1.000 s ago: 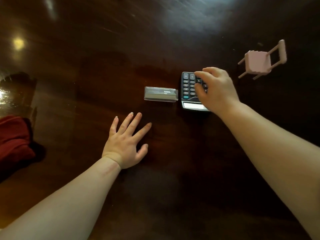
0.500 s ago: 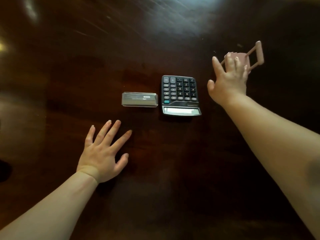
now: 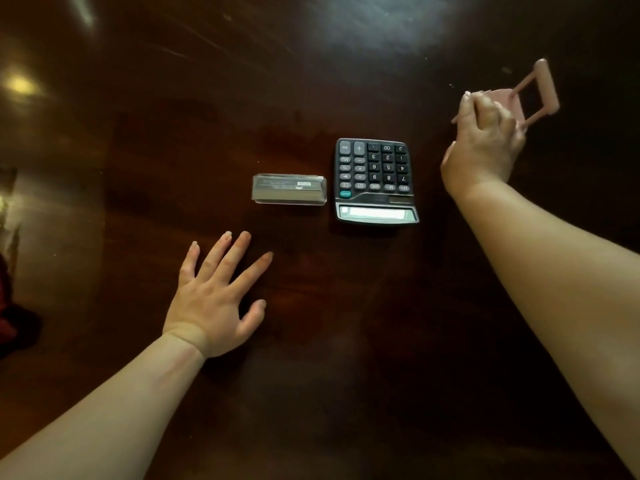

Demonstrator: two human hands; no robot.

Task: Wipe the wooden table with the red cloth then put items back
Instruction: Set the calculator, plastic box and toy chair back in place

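Note:
My right hand (image 3: 485,143) is closed around a small pink stand (image 3: 540,88) shaped like a tiny chair, at the far right of the dark wooden table (image 3: 346,341); its frame sticks out beyond my fingers. A black calculator (image 3: 375,181) lies in the middle with its display toward me. Just left of it lies a clear plastic box (image 3: 289,188). My left hand (image 3: 218,299) rests flat on the table with fingers spread, below the box and apart from it. Only a sliver of the red cloth (image 3: 5,306) shows at the left edge.
Bright light reflections sit on the glossy tabletop at the upper left and top middle. Bare dark wood fills the near half of the view between my forearms.
My right hand left the calculator, reached right and closed on the pink stand. The view shifted, so the red cloth slid nearly out of the left edge. My left hand stayed flat.

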